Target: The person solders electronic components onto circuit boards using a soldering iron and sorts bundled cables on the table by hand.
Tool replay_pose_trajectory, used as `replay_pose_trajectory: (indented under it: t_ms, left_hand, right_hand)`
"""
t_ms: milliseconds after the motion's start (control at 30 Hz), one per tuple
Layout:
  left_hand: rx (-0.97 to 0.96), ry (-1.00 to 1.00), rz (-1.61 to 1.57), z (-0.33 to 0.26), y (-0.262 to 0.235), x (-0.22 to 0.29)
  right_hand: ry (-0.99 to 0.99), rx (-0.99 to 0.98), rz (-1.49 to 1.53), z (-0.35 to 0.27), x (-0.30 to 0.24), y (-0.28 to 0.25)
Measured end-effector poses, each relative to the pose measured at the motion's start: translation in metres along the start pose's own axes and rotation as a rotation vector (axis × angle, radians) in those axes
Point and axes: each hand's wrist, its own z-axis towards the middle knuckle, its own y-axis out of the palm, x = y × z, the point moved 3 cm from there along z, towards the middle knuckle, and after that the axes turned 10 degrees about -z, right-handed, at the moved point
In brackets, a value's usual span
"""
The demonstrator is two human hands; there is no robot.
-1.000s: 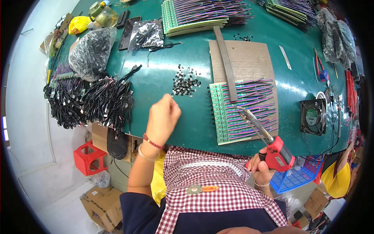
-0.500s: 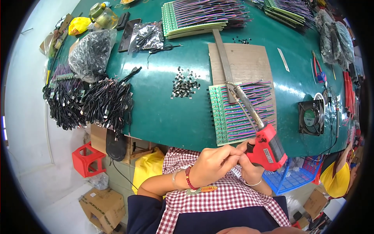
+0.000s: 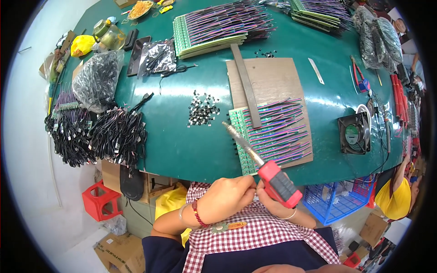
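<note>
A red and black soldering gun sits in my right hand, its long metal barrel slanting up and to the left. The tip lies over the left edge of a green circuit board panel, which has rows of purple, blue and dark wires running right. Close beside the right hand, my left hand is closed with fingertips pinched; what they hold, if anything, is hidden. A flat metal bar lies across the panel and the brown board beneath it.
Small black connectors lie in a pile left of the panel. Bundled black cables hang over the left table edge. Stacked wired panels stand at the back. A small fan is at right, above a blue basket.
The soldering gun has swung left, its tip passing from beside the metal bar to the panel's left edge. Both hands have shifted slightly left and down. The whole view has shifted too.
</note>
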Motion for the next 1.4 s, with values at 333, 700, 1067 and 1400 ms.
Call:
replay_pose_trajectory:
  t_ms: [333,700,1067,1400]
  left_hand:
    - [-0.065,-0.079,-0.025,0.000,0.004,0.000]
    - [-0.127,-0.168,-0.018,0.004,0.005,-0.003]
    - [-0.173,-0.084,0.013,-0.001,0.005,-0.002]
    - [-0.139,-0.120,-0.163,0.003,0.003,-0.011]
  right_hand:
    - [0.080,-0.009,0.066,0.001,0.001,-0.002]
    - [-0.015,-0.107,0.267,0.002,0.000,0.000]
    - [-0.152,-0.117,0.256,-0.005,-0.001,0.001]
    - [-0.017,-0.106,0.081,-0.005,0.001,-0.009]
